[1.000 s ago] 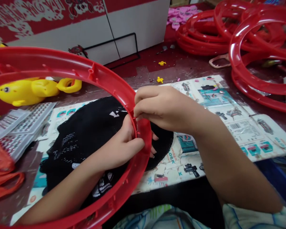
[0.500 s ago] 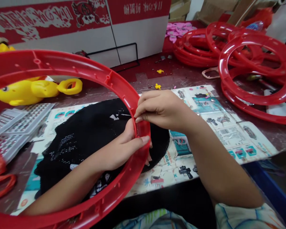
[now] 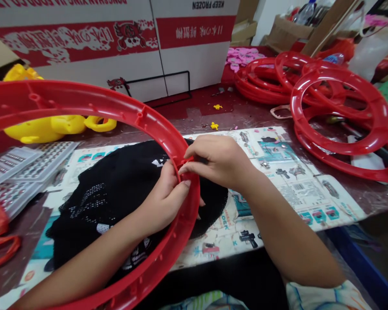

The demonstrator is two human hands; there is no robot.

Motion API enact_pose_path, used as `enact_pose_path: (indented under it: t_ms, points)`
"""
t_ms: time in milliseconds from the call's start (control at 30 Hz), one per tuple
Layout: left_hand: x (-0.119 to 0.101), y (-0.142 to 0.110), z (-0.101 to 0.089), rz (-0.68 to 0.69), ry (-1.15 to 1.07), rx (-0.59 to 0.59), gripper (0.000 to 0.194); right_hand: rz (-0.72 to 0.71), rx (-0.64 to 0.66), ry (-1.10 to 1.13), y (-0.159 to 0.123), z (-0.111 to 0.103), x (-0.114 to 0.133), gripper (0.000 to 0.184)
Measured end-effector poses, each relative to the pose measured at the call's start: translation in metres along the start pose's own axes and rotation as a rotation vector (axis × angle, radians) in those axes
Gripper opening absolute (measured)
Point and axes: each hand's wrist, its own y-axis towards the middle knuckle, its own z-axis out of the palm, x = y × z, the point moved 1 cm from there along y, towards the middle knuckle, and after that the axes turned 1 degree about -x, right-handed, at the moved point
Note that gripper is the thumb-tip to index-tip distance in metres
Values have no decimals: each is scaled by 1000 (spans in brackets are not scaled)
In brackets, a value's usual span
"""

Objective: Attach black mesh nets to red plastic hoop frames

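Observation:
A large red plastic ring (image 3: 116, 105), hollow side with small pegs facing me, stands tilted across the left half of the head view. My left hand (image 3: 168, 193) reaches through it and grips its right side, thumb on the inner rim and fingertips showing behind. At that same spot my right hand (image 3: 218, 161) pinches with thumb and forefinger inside the channel. A small red piece shows at those fingertips, but whether it is loose or part of the ring I cannot tell. Beneath the ring lies a black cloth (image 3: 116, 172) with white patterns.
Printed cardboard (image 3: 274, 193) covers the table under the cloth. More red rings (image 3: 342, 146) are piled at right. Clear bead trays (image 3: 48, 159) and a yellow duck-like toy (image 3: 42, 129) are at left. A white-and-red carton (image 3: 194, 56) stands behind, a black wire frame (image 3: 158, 77) before it.
The camera view has tilted upward, showing more of the carton. My right fingers have shifted slightly along the channel, and a small red piece now shows there. My left hand keeps its grip.

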Motion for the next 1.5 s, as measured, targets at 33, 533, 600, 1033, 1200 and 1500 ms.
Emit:
enact_pose_path:
  t_ms: [33,533,600,1033,1200,1500]
  points:
    - [0,0,0,-6,-4,5,38,7,-15,-24,0,0,0,11]
    - [-5,0,-2,-8,28,58,44,-186,0,-333,-3,-12,-4,34]
    - [-4,0,-5,-28,-8,97,41,-230,-36,-318,-3,-10,-2,35]
    - [0,-4,-6,-32,-67,238,33,-235,-54,-47,-3,-10,-4,18]
    - [-1,-5,-11,-31,-87,312,49,-220,-94,28,-3,-12,-4,14]
    - [-1,-7,-8,41,21,289,32,-211,-79,34,-2,-14,-4,14]
